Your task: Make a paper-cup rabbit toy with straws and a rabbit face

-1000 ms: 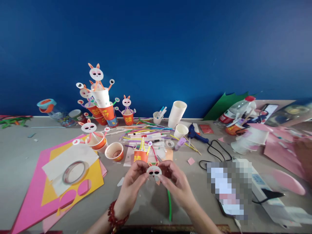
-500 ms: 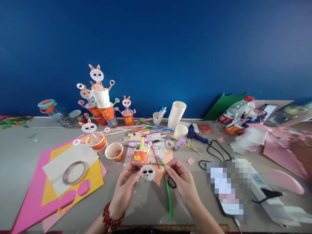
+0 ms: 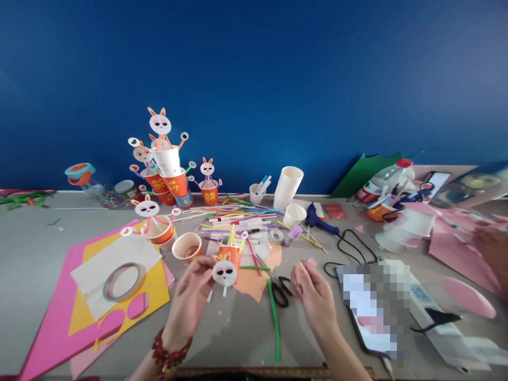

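My left hand [image 3: 194,288] is closed on a white paper rabbit face [image 3: 224,274] with pink-lined ears and dark eyes. A small whitish strip sticks out below the face. Just behind it stands an orange paper cup [image 3: 232,255] with yellow pipe cleaners rising from it. My right hand [image 3: 311,286] is off to the right with its fingers pressed together; anything between them is hidden. Black-handled scissors [image 3: 281,291] lie between the hands, beside a long green pipe cleaner [image 3: 274,323]. Orange paper [image 3: 254,283] lies under the scissors' blades.
On the left, a tape roll [image 3: 124,281] lies on stacked coloured paper [image 3: 55,296]. Finished rabbit cups [image 3: 174,185] are stacked behind. Pens and pipe cleaners [image 3: 238,217] spread across the middle. A blue glue gun [image 3: 321,219], its cord and a phone [image 3: 371,312] are at right. Another person's hand [image 3: 492,241] shows far right.
My left hand has moved left with the rabbit face. My right hand has drawn right, away from the green pipe cleaner, leaving the scissors more visible.
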The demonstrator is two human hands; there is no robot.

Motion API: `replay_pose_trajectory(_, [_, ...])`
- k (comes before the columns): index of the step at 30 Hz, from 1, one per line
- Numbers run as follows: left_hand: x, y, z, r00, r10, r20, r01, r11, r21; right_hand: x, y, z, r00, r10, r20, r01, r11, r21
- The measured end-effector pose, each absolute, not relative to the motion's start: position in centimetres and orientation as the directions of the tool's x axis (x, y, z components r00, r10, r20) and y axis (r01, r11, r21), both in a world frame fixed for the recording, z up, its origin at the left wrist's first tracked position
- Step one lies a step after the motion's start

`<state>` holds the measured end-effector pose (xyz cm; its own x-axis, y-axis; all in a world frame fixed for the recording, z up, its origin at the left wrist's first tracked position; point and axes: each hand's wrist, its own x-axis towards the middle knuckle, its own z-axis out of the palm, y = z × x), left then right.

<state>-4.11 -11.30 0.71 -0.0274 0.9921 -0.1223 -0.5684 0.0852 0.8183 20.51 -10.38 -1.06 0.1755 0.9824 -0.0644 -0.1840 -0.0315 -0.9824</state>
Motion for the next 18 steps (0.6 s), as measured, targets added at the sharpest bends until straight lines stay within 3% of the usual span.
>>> replay_pose_trajectory(4, [-7.4, -10.6, 2.0, -0.23, 0.972, -0.041, -0.578, -0.102, 0.81, 23.6, -9.8, -0.4, 0.289, 0.953, 0.085, -0.024, 0.096, -0.995])
replay_pose_trajectory(7, [-9.5, -10.7, 2.9, -0.332, 0.943, -0.009, -0.533, -0.18, 0.826, 25.8, -9.6, -0.7, 0.302, 0.948, 0.105, 0.03, 0.1, -0.994])
replay_pose_trajectory(10, [-10.6, -11.1, 3.4, -0.334, 0.942, 0.036, -0.489, -0.206, 0.847, 27.1, -9.7, -1.8, 0.342, 0.938, 0.053, 0.102, 0.019, -0.995])
replay_pose_trajectory(13, [-10.8, -11.2, 3.5, -0.336, 0.94, 0.057, -0.47, -0.22, 0.855, 27.7, -9.9, -2.8, 0.329, 0.941, 0.072, 0.363, -0.056, -0.93])
replay_pose_trajectory(18, [-10.2, -10.9, 3.2, -0.33, 0.943, 0.044, -0.499, -0.214, 0.84, 28.1, -10.1, -3.0, 0.178, 0.962, 0.208, 0.635, 0.049, -0.771])
